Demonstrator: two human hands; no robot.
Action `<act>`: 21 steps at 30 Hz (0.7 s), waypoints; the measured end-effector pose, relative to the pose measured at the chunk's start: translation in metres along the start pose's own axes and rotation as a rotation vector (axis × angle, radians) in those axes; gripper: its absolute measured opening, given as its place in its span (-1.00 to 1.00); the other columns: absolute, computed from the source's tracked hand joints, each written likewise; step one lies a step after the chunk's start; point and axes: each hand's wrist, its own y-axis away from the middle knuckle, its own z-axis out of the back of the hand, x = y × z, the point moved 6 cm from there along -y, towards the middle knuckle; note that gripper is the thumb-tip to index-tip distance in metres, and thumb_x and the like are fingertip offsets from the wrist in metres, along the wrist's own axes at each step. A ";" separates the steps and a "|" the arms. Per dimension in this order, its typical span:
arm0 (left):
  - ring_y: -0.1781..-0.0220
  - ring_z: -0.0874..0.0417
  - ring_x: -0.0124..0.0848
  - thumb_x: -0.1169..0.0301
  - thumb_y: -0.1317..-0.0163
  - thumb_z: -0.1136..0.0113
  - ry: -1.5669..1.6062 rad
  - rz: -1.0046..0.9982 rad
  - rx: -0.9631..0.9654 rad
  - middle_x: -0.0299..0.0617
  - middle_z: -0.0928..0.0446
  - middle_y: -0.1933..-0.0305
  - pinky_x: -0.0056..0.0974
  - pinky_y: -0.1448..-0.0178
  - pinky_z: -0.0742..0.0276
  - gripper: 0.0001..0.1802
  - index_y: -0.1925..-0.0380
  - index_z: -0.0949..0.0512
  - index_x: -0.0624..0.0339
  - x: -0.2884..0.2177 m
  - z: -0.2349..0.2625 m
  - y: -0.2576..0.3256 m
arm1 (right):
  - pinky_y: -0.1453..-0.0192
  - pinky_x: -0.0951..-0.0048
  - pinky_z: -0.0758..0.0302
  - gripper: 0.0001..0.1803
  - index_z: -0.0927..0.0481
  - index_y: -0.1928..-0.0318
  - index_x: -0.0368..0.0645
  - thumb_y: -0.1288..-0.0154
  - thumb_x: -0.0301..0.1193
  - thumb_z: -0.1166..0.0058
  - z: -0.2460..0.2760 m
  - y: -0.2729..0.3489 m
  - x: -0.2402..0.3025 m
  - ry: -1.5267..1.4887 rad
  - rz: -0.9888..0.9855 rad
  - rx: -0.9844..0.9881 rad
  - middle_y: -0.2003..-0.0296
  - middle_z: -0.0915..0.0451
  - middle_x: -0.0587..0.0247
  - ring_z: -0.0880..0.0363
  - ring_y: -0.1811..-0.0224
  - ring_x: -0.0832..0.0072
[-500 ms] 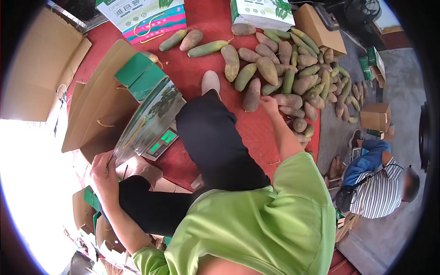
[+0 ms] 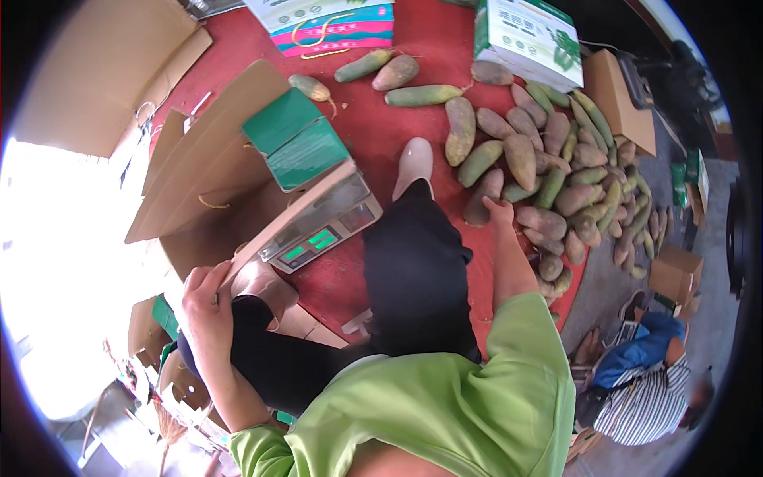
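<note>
My left hand (image 2: 208,306) is closed on the edge of an open carton (image 2: 278,219), brown inside with green end flaps (image 2: 298,141). The carton is tilted beside a digital scale (image 2: 314,245) whose display is lit green. My right hand (image 2: 501,213) reaches to the near left edge of a heap of radishes (image 2: 572,171). Its fingers are closed at the side of a brownish, soil-covered radish (image 2: 483,197) that lies on the red mat. Part of the grip is hidden from view.
Several loose radishes (image 2: 421,96) lie ahead on the red mat (image 2: 358,119). A white-and-green gift box (image 2: 528,40) stands behind the heap, with a brown carton (image 2: 620,99) beside it. A large cardboard box (image 2: 95,79) is at far left. A person in a striped shirt (image 2: 645,405) crouches at right.
The view has turned, so the scene sits further right. The carton in my left hand now shows its edge instead of its printed side, baring more of the scale. My right hand stays by the same radish.
</note>
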 end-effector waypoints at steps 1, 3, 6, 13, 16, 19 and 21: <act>0.23 -0.59 -0.13 0.71 0.03 -0.16 0.038 0.018 -0.003 -0.08 -0.54 0.32 -0.17 0.06 -0.49 -0.66 0.20 -0.64 0.25 0.003 -0.004 0.000 | -0.10 0.35 -0.50 -0.13 -0.46 -0.12 -0.42 0.17 -0.16 -0.53 -0.001 -0.002 0.002 0.032 0.007 -0.100 0.02 -0.58 0.01 -0.58 0.00 0.33; 0.22 -0.59 -0.14 0.71 0.05 -0.16 0.019 0.003 -0.004 -0.08 -0.54 0.32 -0.17 0.07 -0.50 -0.65 0.20 -0.64 0.25 0.002 -0.006 -0.003 | -0.11 0.33 -0.50 -0.10 -0.44 -0.13 -0.43 0.19 -0.16 -0.53 -0.006 -0.007 0.005 0.045 0.007 -0.090 0.00 -0.57 -0.01 -0.58 -0.01 0.30; 0.21 -0.58 -0.16 0.71 0.12 -0.17 -0.010 -0.015 -0.006 -0.12 -0.53 0.32 -0.16 0.07 -0.50 -0.61 0.21 -0.64 0.23 0.008 -0.008 -0.004 | -0.21 0.30 -0.44 0.06 -0.34 -0.17 -0.50 0.28 -0.08 -0.54 -0.017 0.000 0.013 0.063 0.021 -0.036 -0.07 -0.51 -0.16 -0.53 -0.13 0.17; 0.21 -0.59 -0.21 0.63 0.12 -0.21 -0.069 -0.075 -0.025 -0.21 -0.54 0.32 -0.19 0.08 -0.51 -0.64 0.23 -0.65 0.15 0.013 -0.006 -0.003 | -0.15 0.27 -0.47 -0.05 -0.45 -0.05 -0.52 0.34 -0.15 -0.54 -0.024 0.028 0.026 0.018 -0.078 0.127 -0.01 -0.56 -0.18 -0.56 -0.09 0.14; 0.21 -0.59 -0.24 0.60 0.09 -0.21 -0.071 -0.103 -0.027 -0.23 -0.53 0.33 -0.19 0.10 -0.51 -0.65 0.22 -0.65 0.13 0.012 -0.006 -0.004 | -0.12 0.27 -0.49 -0.07 -0.49 0.00 -0.54 0.39 -0.15 -0.54 -0.011 0.053 0.021 0.314 -0.101 0.071 0.02 -0.58 -0.17 -0.58 -0.06 0.14; 0.21 -0.59 -0.27 0.55 0.03 -0.17 -0.096 -0.151 -0.021 -0.27 -0.50 0.35 -0.18 0.12 -0.52 -0.68 0.21 -0.63 0.08 0.014 -0.007 -0.003 | -0.11 0.28 -0.50 0.01 -0.43 -0.10 -0.51 0.42 -0.17 -0.53 -0.007 0.061 0.009 0.368 0.039 0.076 0.00 -0.57 -0.14 -0.59 -0.05 0.20; 0.23 -0.59 -0.24 0.59 0.05 -0.19 -0.088 -0.145 -0.032 -0.23 -0.52 0.34 -0.18 0.14 -0.52 -0.68 0.21 -0.64 0.13 0.014 -0.006 -0.001 | -0.10 0.29 -0.50 0.01 -0.43 -0.12 -0.49 0.41 -0.20 -0.53 -0.002 0.072 0.013 0.288 0.074 0.105 0.01 -0.57 -0.13 -0.59 -0.04 0.21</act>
